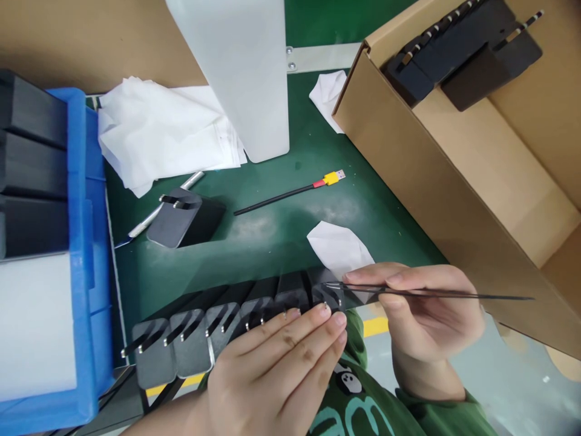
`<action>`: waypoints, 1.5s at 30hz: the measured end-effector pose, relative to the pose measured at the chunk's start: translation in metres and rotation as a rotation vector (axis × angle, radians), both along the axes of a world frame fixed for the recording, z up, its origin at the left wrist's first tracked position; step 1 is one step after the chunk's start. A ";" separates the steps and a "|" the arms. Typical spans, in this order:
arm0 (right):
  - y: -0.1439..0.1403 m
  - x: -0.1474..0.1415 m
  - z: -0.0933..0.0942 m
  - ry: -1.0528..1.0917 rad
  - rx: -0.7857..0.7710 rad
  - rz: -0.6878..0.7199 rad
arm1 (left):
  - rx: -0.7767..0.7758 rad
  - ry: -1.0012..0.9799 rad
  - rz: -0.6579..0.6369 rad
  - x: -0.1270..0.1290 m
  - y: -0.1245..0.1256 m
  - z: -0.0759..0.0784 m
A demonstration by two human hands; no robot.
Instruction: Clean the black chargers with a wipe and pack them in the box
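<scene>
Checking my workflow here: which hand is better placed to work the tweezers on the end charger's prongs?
Right. The right hand already pinches the tweezers, tips at the end charger. The left hand lies flat across the charger row.

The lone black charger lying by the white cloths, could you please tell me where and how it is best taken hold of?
Take the lone charger by its two long flat sides, coming down from above with the grip across the body's middle. It lies apart from the row of chargers, tilted, its prongs pointing toward the cloths, so stay clear of that end. The pen alongside may crowd its left side.
</scene>
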State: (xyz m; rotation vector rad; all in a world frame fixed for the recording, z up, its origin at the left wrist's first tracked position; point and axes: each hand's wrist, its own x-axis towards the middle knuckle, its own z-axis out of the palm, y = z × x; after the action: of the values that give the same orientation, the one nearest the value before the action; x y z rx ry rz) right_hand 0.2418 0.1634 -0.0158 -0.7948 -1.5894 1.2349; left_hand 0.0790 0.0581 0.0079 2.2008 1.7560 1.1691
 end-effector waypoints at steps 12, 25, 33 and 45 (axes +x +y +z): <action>-0.001 -0.003 -0.004 0.121 -0.013 0.039 | 0.001 -0.016 0.008 0.001 -0.001 -0.002; 0.004 0.001 -0.002 0.011 0.056 0.078 | 0.005 -0.014 0.008 0.001 -0.001 -0.002; -0.001 -0.003 -0.005 0.077 0.005 0.067 | 0.013 0.002 0.009 0.001 -0.002 -0.002; -0.001 -0.001 -0.004 0.056 -0.002 0.042 | 0.011 0.011 0.004 0.000 -0.001 -0.002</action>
State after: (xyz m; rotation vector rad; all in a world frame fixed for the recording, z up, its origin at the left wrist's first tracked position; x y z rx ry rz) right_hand 0.2405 0.1627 -0.0194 -0.7255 -1.5668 1.2784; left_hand 0.0792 0.0572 0.0061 2.2149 1.7635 1.1732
